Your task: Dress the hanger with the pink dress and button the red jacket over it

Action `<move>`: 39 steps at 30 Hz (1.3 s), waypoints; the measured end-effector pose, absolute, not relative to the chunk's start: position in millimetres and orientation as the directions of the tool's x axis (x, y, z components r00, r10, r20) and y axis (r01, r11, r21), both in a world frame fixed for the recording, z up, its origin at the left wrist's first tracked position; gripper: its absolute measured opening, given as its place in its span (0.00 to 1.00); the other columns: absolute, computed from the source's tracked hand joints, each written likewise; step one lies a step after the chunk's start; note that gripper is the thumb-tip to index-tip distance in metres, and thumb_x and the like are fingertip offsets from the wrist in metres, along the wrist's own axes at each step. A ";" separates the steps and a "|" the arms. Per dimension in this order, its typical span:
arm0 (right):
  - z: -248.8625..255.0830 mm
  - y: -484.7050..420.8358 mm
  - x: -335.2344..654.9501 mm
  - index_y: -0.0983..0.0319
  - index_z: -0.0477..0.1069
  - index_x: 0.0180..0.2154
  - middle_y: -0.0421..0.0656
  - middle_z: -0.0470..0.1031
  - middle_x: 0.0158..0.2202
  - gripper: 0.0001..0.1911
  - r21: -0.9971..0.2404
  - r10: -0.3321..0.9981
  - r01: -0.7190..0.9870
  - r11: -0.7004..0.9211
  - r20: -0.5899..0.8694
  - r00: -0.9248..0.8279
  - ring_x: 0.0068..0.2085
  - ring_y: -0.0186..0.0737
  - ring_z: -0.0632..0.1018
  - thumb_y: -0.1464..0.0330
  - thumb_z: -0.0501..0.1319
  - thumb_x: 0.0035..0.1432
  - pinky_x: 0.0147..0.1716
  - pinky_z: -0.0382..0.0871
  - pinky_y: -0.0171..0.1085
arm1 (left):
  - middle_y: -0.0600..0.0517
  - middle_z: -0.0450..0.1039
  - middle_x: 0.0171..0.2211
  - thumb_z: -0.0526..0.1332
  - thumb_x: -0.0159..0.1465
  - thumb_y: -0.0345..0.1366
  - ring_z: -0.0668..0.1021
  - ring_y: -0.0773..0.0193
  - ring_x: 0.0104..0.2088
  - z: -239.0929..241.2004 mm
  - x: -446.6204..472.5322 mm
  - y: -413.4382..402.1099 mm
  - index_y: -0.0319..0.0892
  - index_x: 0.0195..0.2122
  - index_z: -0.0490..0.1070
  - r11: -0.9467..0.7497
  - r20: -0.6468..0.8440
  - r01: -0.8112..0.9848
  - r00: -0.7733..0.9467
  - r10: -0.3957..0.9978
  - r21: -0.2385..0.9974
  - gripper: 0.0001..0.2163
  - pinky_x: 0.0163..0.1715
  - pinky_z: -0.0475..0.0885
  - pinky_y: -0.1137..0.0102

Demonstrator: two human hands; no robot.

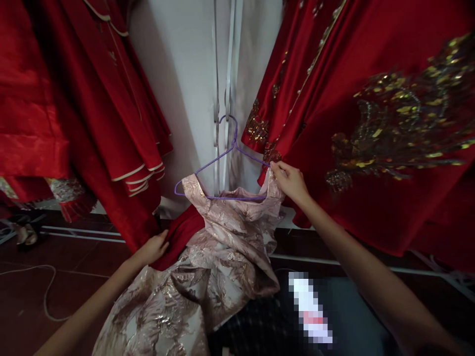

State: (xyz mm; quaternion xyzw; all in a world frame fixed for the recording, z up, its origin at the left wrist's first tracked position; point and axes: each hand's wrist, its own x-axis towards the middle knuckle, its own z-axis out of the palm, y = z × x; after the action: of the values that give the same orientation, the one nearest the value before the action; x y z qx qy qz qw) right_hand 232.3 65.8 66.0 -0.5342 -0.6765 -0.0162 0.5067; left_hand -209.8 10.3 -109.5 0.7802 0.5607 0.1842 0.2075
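A: What is the right hand [289, 182] doing?

B: It is closed in a pinch; thumb and fingers grip the shoulder of the pale pink brocade dress [230, 232] right where the end of the purple wire hanger [234, 141] runs into the cloth; whether the wire itself is in the grip, I cannot tell.

A: And the left hand [154, 249]?

B: Lower down, near the dress's waist; its fingers are curled shut on a fold of red cloth [181, 235] that lies against the brocade; the fingertips are buried in the fold.

A: Where does the dress sit?

B: In the middle of the view, between the two hands; its neckline is on the hanger, the far shoulder strap on the hanger's other end; the skirt spills down toward the camera and is cut off at the bottom edge.

A: What surrounds it?

B: Plain red gowns [111, 113] hang to the left; a red gown with gold sequin embroidery [371, 99] hangs to the right, just behind the right hand; a white upright rail [226, 74] stands against the wall behind the hanger's hook.

A: Anything unclear?

B: Whether the hook rests on anything is hard to make out; whether the red cloth belongs to the dress or to a hanging gown, I cannot say; a blurred patch hides part of the bottom.
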 end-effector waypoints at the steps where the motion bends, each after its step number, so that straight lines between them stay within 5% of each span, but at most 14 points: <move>1: 66.4 65.6 232.6 0.61 0.66 0.23 0.36 0.59 0.18 0.24 -0.518 0.706 0.739 0.431 0.703 0.081 0.22 0.32 0.61 0.50 0.50 0.57 0.25 0.56 0.32 | 0.45 0.75 0.35 0.52 0.58 0.44 0.77 0.53 0.35 -109.5 -210.2 7.4 0.42 0.40 0.68 -0.274 0.018 0.801 0.313 0.950 0.532 0.15 0.38 0.69 0.62; 5: 67.9 66.0 234.4 0.61 0.66 0.24 0.36 0.60 0.19 0.23 -0.517 0.715 0.740 0.430 0.696 0.070 0.23 0.32 0.62 0.50 0.50 0.57 0.26 0.55 0.32 | 0.49 0.76 0.31 0.50 0.59 0.49 0.76 0.55 0.33 -75.4 -208.6 18.5 0.46 0.33 0.70 -0.272 0.069 0.757 0.289 0.955 0.594 0.15 0.37 0.68 0.66; 10: 69.2 66.8 235.4 0.61 0.66 0.23 0.36 0.60 0.19 0.24 -0.515 0.724 0.739 0.433 0.687 0.055 0.23 0.33 0.62 0.50 0.49 0.58 0.25 0.55 0.32 | 0.50 0.75 0.28 0.47 0.58 0.56 0.73 0.59 0.31 -6.9 -202.3 69.0 0.41 0.29 0.71 -0.247 0.290 0.711 0.063 0.955 0.659 0.23 0.34 0.68 0.69; 16: 72.2 66.0 236.2 0.61 0.62 0.21 0.35 0.58 0.17 0.23 -0.501 0.722 0.753 0.425 0.690 0.052 0.21 0.31 0.61 0.51 0.49 0.58 0.25 0.54 0.31 | 0.52 0.69 0.18 0.59 0.49 0.56 0.69 0.63 0.21 53.0 -183.6 116.4 0.40 0.21 0.71 -0.098 0.049 0.711 0.088 0.995 0.696 0.21 0.20 0.63 0.71; 22: 77.8 43.6 226.9 0.59 0.66 0.28 0.37 0.66 0.20 0.19 -0.401 0.747 0.817 0.414 0.662 -0.054 0.23 0.34 0.67 0.55 0.46 0.61 0.27 0.55 0.31 | 0.56 0.60 0.15 0.60 0.52 0.50 0.63 0.70 0.17 110.9 -132.1 108.4 0.41 0.19 0.63 -0.192 0.213 0.611 0.040 0.976 0.768 0.17 0.18 0.57 0.74; 26: 84.6 20.0 212.8 0.58 0.67 0.34 0.40 0.68 0.20 0.19 -0.313 0.784 0.887 0.341 0.615 -0.085 0.23 0.39 0.71 0.55 0.44 0.62 0.25 0.54 0.32 | 0.56 0.61 0.17 0.57 0.58 0.45 0.63 0.70 0.20 134.6 -68.6 89.8 0.40 0.21 0.62 -0.485 0.581 0.601 0.042 0.813 0.636 0.14 0.22 0.58 0.74; 29: 89.2 13.6 207.2 0.58 0.66 0.35 0.41 0.70 0.22 0.18 -0.275 0.793 0.901 0.337 0.598 -0.114 0.27 0.42 0.74 0.57 0.43 0.63 0.26 0.55 0.33 | 0.53 0.68 0.25 0.58 0.58 0.43 0.69 0.68 0.26 138.2 -37.1 83.4 0.40 0.28 0.65 -0.623 0.681 0.554 0.133 0.721 0.552 0.11 0.27 0.63 0.74; 33: 95.2 29.0 213.9 0.59 0.63 0.36 0.43 0.71 0.25 0.16 -0.327 0.832 0.871 0.367 0.535 -0.149 0.29 0.43 0.75 0.58 0.42 0.63 0.28 0.59 0.34 | 0.51 0.70 0.29 0.63 0.53 0.41 0.71 0.66 0.27 135.9 -40.3 83.7 0.40 0.35 0.66 -0.542 0.552 0.649 0.217 0.805 0.534 0.12 0.28 0.64 0.72; 36: 109.2 55.1 223.7 0.60 0.62 0.38 0.44 0.72 0.29 0.14 -0.425 0.880 0.821 0.380 0.439 -0.180 0.32 0.42 0.75 0.59 0.45 0.63 0.31 0.63 0.36 | 0.51 0.68 0.24 0.62 0.53 0.40 0.69 0.65 0.24 136.6 -60.5 86.6 0.40 0.29 0.67 -0.424 0.460 0.819 0.227 0.858 0.387 0.09 0.25 0.61 0.71; 39: 127.5 84.3 225.7 0.60 0.66 0.34 0.45 0.73 0.30 0.11 -0.524 0.943 0.785 0.332 0.160 -0.292 0.30 0.39 0.74 0.60 0.52 0.59 0.30 0.66 0.36 | 0.52 0.65 0.20 0.60 0.53 0.39 0.68 0.65 0.22 137.6 -77.3 92.0 0.42 0.24 0.65 -0.430 0.412 0.862 0.300 0.860 0.268 0.07 0.25 0.60 0.70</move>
State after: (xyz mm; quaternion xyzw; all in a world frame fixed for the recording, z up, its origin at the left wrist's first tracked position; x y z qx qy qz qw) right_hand 225.7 84.3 127.5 -0.5508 -0.7842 0.1756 0.2254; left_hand -77.3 92.0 137.6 0.8063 0.5340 0.2544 -0.0020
